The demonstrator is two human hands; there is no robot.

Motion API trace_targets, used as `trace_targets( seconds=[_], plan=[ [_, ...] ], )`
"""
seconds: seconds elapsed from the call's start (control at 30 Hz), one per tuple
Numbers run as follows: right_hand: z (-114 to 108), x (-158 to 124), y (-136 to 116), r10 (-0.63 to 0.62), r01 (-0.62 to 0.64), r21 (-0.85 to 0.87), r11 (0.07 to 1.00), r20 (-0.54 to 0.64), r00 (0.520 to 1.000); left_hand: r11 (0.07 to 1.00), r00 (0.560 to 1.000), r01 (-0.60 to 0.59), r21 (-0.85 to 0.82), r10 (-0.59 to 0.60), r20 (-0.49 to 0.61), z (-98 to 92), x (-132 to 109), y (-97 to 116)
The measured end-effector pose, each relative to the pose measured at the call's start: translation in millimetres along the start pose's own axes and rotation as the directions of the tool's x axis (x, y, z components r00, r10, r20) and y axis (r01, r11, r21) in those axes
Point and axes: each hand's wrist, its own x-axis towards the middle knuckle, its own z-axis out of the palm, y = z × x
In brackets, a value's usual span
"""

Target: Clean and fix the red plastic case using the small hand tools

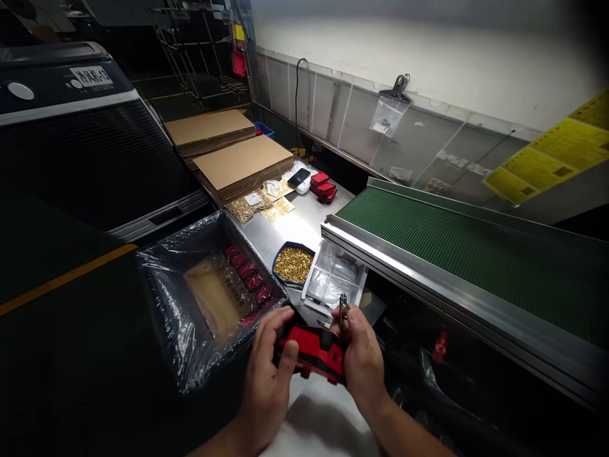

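In the head view, both hands meet at about six o'clock, low in the frame, over a pale patch of the steel worktable [304, 222]. The left hand [266, 374] grips the left end of a red plastic part [314, 355] with black edging, fingers curled over its top and thumb along its near side. The right hand [361, 355] clasps the right end of the same part and also pinches a small metal tool [342, 304] upright between thumb and forefinger; what kind of tool it is cannot be told.

At ten o'clock from the hands sits a box lined with a clear plastic bag [190, 317], its bottom showing brown cardboard and a row of dark red parts [247, 276] along its right wall. At twelve o'clock, just beyond the hands, a blue tray of small brass pieces [294, 263] stands beside a clear plastic container [333, 279], the two touching or nearly so.

Farther along the table toward twelve o'clock lie a bag of brass pieces [247, 204], yellow sticker sheets [278, 208], a black phone [299, 178] and a stack of red parts [323, 187]. Beyond them rest two piles of flat cardboard [238, 162].

At two to three o'clock runs a green conveyor belt [466, 247] with a metal edge. Yellow printed sheets [547, 158] hang at the upper right, and a large dark machine [71, 127] fills the ten o'clock corner.
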Motion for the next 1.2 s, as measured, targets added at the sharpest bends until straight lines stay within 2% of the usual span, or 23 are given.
trace_targets(
  seconds=[0.03, 0.1, 0.17, 0.3, 0.47, 0.57, 0.67, 0.77, 0.83, 0.93, 1.0, 1.07, 1.2],
  plan=[
    [-0.1, 2.7, -0.9, 0.037, -0.038, 0.034, 0.999, 0.009, 0.999, 0.976, 0.987, -0.15, 0.155, 0.14, 0.074, -1.8, -2.4, 3.1],
    [-2.1, 4.5, -1.5, 0.057, -0.058, 0.065, 0.996, 0.02, 0.998, 0.88, 0.938, -0.333, 0.34, 0.27, 0.219, -3.4, -5.5, 9.7],
    [-4.4, 3.2, -0.1, 0.071, -0.073, 0.076, 0.994, 0.022, 0.997, 0.848, 0.922, -0.37, 0.381, 0.283, 0.265, -2.8, -7.1, 14.8],
    [-4.3, -2.7, 4.7, 0.091, -0.094, 0.097, 0.991, 0.034, 0.995, 0.825, 0.912, -0.394, 0.405, 0.298, 0.28, 1.2, -9.0, 16.2],
    [-1.4, -8.2, 4.3, 0.062, -0.063, 0.011, 0.998, 0.086, 0.994, 0.781, 0.906, -0.418, 0.463, 0.324, 0.271, 4.8, -8.3, 12.8],
    [-4.3, -6.5, -3.5, 0.073, -0.058, -0.095, 0.994, 0.159, 0.985, 0.822, 0.905, -0.385, 0.42, 0.247, 0.346, 0.7, -6.5, 14.0],
    [-10.7, 0.1, -12.4, 0.117, -0.101, -0.099, 0.99, 0.171, 0.978, 0.912, 0.908, -0.266, 0.312, 0.129, 0.399, -6.0, -8.3, 13.7],
    [-17.5, 6.8, -11.7, 0.1, -0.109, 0.081, 0.991, 0.112, 0.989, 0.988, 0.962, -0.102, 0.117, 0.067, 0.266, -8.5, -13.9, 8.5],
    [-19.2, 8.2, -4.4, 0.164, -0.175, 0.197, 0.965, 0.072, 0.984, 0.998, 0.982, -0.022, -0.058, 0.033, 0.186, -6.7, -17.5, 2.6],
    [-15.8, 6.1, 8.5, 0.347, -0.312, 0.363, 0.878, -0.033, 0.937, 0.968, 0.978, 0.083, -0.238, -0.033, 0.208, -2.4, -18.6, -7.4],
    [-12.1, 5.5, 12.0, 0.382, -0.28, 0.465, 0.84, -0.139, 0.914, 0.944, 0.96, 0.171, -0.282, -0.095, 0.264, -0.5, -16.5, -13.3],
    [-10.1, 7.3, 10.0, 0.343, -0.205, 0.495, 0.845, -0.207, 0.916, 0.934, 0.95, 0.205, -0.292, -0.119, 0.288, -0.1, -13.7, -17.7],
    [-12.6, 12.0, 0.5, 0.143, -0.092, 0.297, 0.95, -0.157, 0.977, 0.976, 0.964, 0.113, -0.187, -0.062, 0.258, -0.3, -10.0, -19.2]
  ],
)
